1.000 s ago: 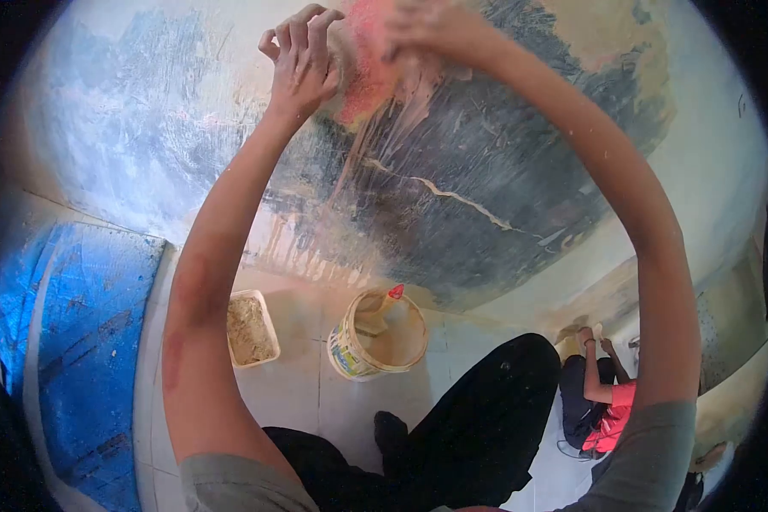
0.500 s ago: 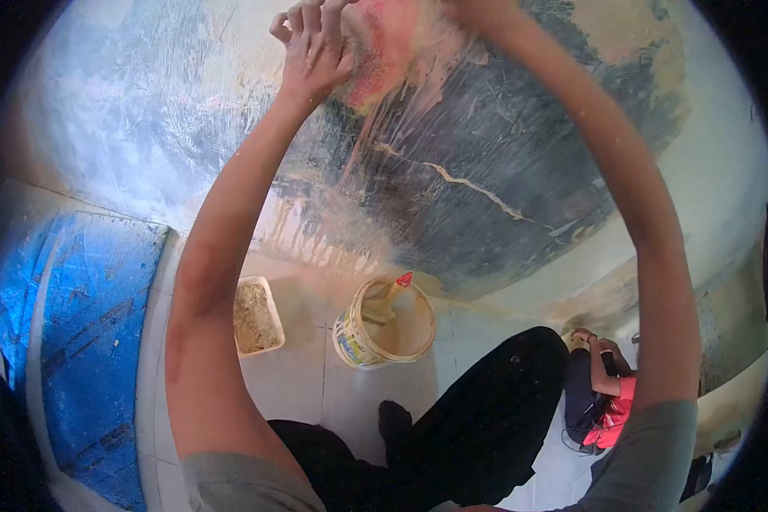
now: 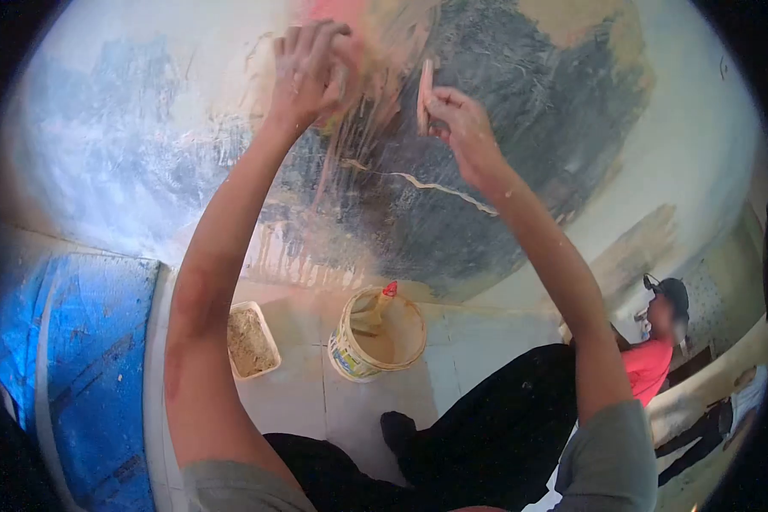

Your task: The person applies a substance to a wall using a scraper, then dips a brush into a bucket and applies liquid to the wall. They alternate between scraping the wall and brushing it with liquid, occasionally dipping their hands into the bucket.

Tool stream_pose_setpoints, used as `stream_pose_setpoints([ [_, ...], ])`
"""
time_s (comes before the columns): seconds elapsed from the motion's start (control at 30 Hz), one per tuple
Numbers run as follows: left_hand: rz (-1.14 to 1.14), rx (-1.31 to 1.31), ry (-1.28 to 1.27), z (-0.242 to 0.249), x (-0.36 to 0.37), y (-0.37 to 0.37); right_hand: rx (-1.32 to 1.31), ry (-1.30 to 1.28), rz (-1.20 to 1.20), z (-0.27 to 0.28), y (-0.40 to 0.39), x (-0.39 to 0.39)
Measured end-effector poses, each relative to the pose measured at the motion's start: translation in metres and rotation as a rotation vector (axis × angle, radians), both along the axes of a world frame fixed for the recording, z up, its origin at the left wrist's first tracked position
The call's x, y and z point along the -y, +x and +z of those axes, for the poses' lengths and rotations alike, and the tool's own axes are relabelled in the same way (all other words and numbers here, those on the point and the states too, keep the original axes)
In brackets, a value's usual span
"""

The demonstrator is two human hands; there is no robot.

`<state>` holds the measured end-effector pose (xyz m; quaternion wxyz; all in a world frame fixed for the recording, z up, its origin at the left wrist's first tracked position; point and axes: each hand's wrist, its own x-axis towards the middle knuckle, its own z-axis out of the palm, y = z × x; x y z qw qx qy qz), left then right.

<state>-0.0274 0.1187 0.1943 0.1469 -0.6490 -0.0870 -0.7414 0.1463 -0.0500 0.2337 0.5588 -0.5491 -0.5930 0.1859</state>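
My left hand (image 3: pixel 305 75) is raised against the painted wall (image 3: pixel 486 102), beside a pink patch. Its fingers are curled, and whatever they may hold is hidden. To its right, my right hand (image 3: pixel 462 128) pinches a flat, pale pinkish strip (image 3: pixel 425 96) between thumb and fingers, held upright before the dark painted area. A thin pale crack-like line (image 3: pixel 439 186) runs across the dark paint below both hands. On the floor beneath is a bucket (image 3: pixel 354 358) with a red-tipped brush (image 3: pixel 375 314) leaning inside it.
A white tray (image 3: pixel 275 358) of crumbly tan material sits left of the bucket. Blue sheeting (image 3: pixel 94 367) covers something at the left. A person in a red top and dark cap (image 3: pixel 648 367) is at the right, with another person (image 3: pixel 712 427) farther back.
My right hand has come down from the top edge, and the strip now shows in it. My left hand is slightly lower. The person in red now shows head and cap; another person has come into view.
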Motion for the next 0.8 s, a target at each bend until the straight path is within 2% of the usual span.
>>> stream_pose_setpoints([
  [0.03, -0.006, -0.001, 0.005, 0.001, 0.0, 0.007, -0.123, -0.08, 0.027, -0.006, 0.004, 0.002],
  [0.1, -0.129, -0.174, 0.075, 0.004, 0.003, 0.017, -0.153, -0.089, 0.055, -0.018, 0.009, -0.003],
  [0.27, -0.166, -0.317, -0.008, 0.015, 0.028, 0.023, -0.224, -0.092, 0.101, -0.022, -0.007, -0.011],
  [0.33, -0.456, -0.329, -0.312, 0.018, 0.033, 0.023, -0.218, -0.086, 0.129, -0.02, -0.013, -0.013],
  [0.37, -0.445, -0.332, -0.312, 0.02, 0.03, 0.022, -0.222, -0.085, 0.14, -0.019, -0.017, -0.013],
  [0.43, -0.52, -0.452, -0.534, 0.025, 0.026, 0.019, -0.222, -0.08, 0.182, -0.019, -0.023, -0.012],
  [0.47, -0.511, -0.463, -0.531, 0.029, 0.026, 0.015, -0.233, -0.072, 0.188, -0.021, -0.024, -0.012],
  [0.53, -0.705, -0.643, -0.721, 0.037, 0.026, 0.006, -0.273, -0.073, 0.176, -0.023, -0.026, -0.012],
  [0.67, -0.83, -0.726, -0.686, 0.036, 0.034, -0.004, -0.351, -0.029, 0.223, -0.018, -0.027, -0.008],
  [0.8, -0.954, -0.921, -0.85, 0.039, 0.045, 0.0, -0.357, 0.04, 0.252, -0.013, -0.019, 0.0],
])
